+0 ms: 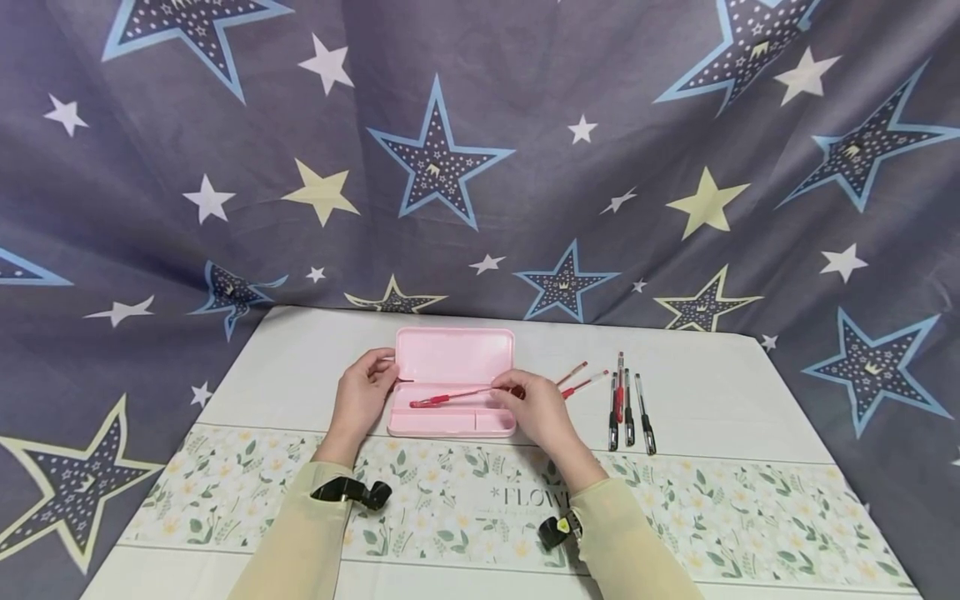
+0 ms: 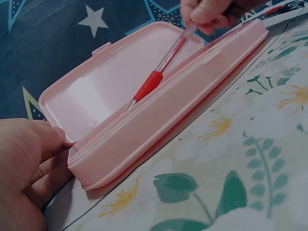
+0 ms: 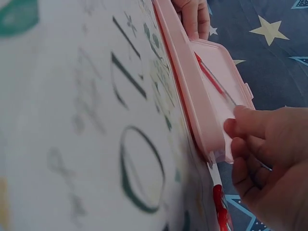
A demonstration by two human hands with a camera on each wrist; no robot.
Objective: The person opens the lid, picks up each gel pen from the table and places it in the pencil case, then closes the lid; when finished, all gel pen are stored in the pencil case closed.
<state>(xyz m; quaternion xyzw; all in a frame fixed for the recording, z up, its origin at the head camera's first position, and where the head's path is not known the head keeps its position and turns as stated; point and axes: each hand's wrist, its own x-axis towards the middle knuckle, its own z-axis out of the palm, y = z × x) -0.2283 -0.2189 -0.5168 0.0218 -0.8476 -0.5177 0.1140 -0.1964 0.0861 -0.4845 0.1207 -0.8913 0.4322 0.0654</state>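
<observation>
A pink pencil case (image 1: pixel 455 354) lies open on the table, its lid tipped up at the back and a divided tray in front. My left hand (image 1: pixel 363 398) holds the left side of the case, thumb by the hinge corner in the left wrist view. Between thumb and fingertips, my right hand (image 1: pixel 542 407) pinches the clear end of a red gel pen (image 1: pixel 431 402). The pen slants over the tray, its red grip (image 2: pixel 148 86) pointing down to the left. Whether its lower end touches the tray floor, I cannot tell.
Two red pens (image 1: pixel 587 383) lie right of the case, partly hidden by my right hand. Farther right, several black pens (image 1: pixel 629 417) lie beside another red pen (image 1: pixel 619 396). A flowered strip (image 1: pixel 450 508) crosses the white table (image 1: pixel 720 375); a star-patterned curtain (image 1: pixel 540 208) hangs behind.
</observation>
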